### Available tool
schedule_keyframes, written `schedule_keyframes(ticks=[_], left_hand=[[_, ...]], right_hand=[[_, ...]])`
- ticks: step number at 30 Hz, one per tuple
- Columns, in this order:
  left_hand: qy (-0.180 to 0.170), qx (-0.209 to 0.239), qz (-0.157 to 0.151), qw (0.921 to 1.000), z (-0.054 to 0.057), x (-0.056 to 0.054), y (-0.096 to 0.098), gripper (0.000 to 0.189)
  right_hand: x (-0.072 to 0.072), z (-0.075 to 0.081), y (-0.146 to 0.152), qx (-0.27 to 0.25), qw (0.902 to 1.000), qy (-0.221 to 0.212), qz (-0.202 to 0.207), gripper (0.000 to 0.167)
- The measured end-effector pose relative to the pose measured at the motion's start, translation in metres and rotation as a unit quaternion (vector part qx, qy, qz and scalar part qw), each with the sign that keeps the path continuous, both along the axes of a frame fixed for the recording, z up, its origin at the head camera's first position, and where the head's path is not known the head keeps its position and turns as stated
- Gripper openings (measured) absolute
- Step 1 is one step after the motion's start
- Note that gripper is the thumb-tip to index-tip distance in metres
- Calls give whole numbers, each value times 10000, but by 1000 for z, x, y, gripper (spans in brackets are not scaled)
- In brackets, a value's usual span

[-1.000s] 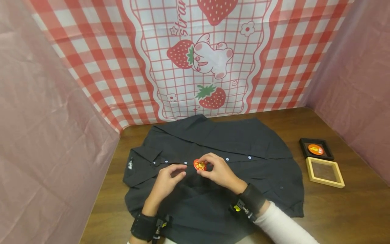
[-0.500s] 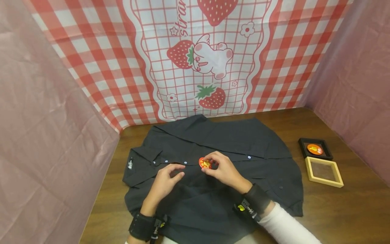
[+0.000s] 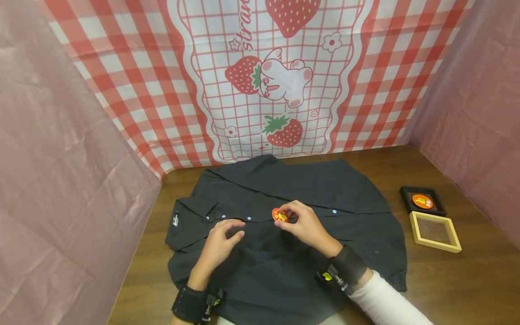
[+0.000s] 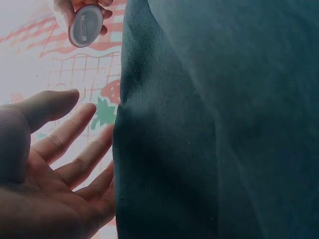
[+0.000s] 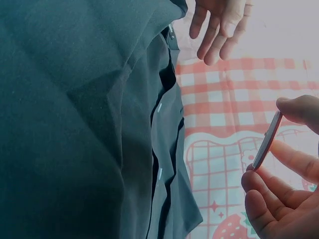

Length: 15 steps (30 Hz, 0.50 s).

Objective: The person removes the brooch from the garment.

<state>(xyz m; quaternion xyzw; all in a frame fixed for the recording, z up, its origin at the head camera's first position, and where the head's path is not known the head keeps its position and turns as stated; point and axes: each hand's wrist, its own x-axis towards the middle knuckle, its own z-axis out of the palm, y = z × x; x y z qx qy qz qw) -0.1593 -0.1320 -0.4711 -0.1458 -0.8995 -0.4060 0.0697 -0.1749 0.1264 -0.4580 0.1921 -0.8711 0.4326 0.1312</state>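
A round red and yellow pin badge (image 3: pixel 279 215) is pinched by its edge between the thumb and fingers of my right hand (image 3: pixel 302 224). In the left wrist view the badge's grey back (image 4: pixel 85 26) shows, with its pin fastener across the middle. The right wrist view catches the badge (image 5: pixel 266 142) nearly edge-on. My left hand (image 3: pixel 220 241) hovers over the shirt, fingers relaxed and spread, holding nothing. Beneath both hands a dark button-up shirt (image 3: pixel 260 280) lies flat, its collar to the left and its buttoned placket running across.
On the wooden table (image 3: pixel 479 280) at the right lies a black square frame (image 3: pixel 440 208) with an orange round badge (image 3: pixel 422 201) in it. A pale wood frame (image 3: pixel 455 246) touches its near side. A checked strawberry cloth (image 3: pixel 162 113) hangs behind, with pink curtains (image 3: pixel 73 158) on both sides.
My right hand has moved a little to the right with the badge, away from my left hand. The left hand has barely shifted. The shirt and frames stay put.
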Motion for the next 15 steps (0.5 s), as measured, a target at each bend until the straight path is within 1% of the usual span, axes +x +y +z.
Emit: schedule_keyframes(ticks=[8, 12, 15], left_hand=[[-44, -9, 56, 10000, -1, 0, -1, 22], [-107, -23, 49, 9999, -3, 1, -2, 22], [-154, 53, 46, 9999, -4, 2, -1, 22]], right_hand=[[2, 0, 10, -31, 9998, -48, -205, 28], [3, 0, 14, -67, 9997, -47, -224, 28], [4, 1, 17, -145, 9996, -93, -202, 28]])
